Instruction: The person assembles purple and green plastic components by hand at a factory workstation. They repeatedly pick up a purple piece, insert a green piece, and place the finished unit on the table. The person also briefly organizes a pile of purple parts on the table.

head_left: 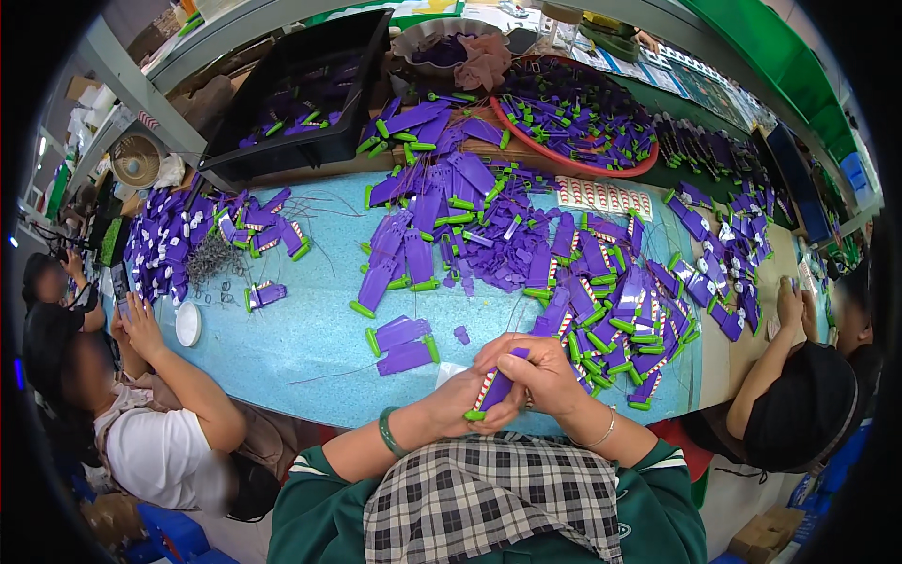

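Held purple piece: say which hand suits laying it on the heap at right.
Probably the right hand: it and the left hand both hold the purple piece, but it lies nearer the heap.

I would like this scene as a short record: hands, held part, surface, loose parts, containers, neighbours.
Left hand: holding the purple part
Right hand: holding the same part
Held part: green end, red-and-white stripe
Surface: light-blue table
Loose parts: purple-and-green pile
Containers: black tray, red basket, white cup
Neighbours: person in white, left; person in black, right
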The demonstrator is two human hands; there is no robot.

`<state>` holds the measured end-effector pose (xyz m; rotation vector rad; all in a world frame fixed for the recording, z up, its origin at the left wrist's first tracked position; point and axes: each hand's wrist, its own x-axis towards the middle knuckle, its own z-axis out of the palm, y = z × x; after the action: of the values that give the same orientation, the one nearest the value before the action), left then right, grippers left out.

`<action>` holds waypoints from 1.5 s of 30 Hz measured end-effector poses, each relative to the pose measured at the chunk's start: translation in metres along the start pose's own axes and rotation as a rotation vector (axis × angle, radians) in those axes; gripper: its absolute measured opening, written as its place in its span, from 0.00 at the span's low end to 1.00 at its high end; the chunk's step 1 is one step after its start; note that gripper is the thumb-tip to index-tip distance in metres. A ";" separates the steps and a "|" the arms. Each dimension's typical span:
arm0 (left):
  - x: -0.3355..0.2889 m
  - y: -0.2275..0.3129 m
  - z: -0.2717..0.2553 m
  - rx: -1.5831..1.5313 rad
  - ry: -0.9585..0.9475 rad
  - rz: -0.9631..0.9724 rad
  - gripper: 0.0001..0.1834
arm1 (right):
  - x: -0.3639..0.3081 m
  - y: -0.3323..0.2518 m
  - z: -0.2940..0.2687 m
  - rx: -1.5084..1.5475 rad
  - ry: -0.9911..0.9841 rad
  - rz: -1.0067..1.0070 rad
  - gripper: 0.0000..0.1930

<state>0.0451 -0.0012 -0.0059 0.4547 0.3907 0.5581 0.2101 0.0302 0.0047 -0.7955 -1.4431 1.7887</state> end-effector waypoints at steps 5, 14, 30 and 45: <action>-0.012 0.018 -0.005 1.315 0.411 0.919 0.09 | 0.000 -0.012 -0.004 0.400 0.124 0.046 0.20; -0.017 0.035 -0.006 2.090 0.193 1.453 0.09 | 0.003 -0.017 0.003 0.358 0.121 0.247 0.07; -0.022 0.032 -0.004 2.068 0.133 1.463 0.08 | -0.018 -0.005 0.003 0.234 -0.176 0.434 0.19; 0.017 0.078 -0.045 1.868 0.492 0.759 0.04 | -0.017 0.018 -0.029 0.180 0.343 0.004 0.07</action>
<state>0.0050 0.0808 -0.0072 2.3511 1.2054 0.9226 0.2414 0.0296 -0.0177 -0.9559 -1.0439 1.6602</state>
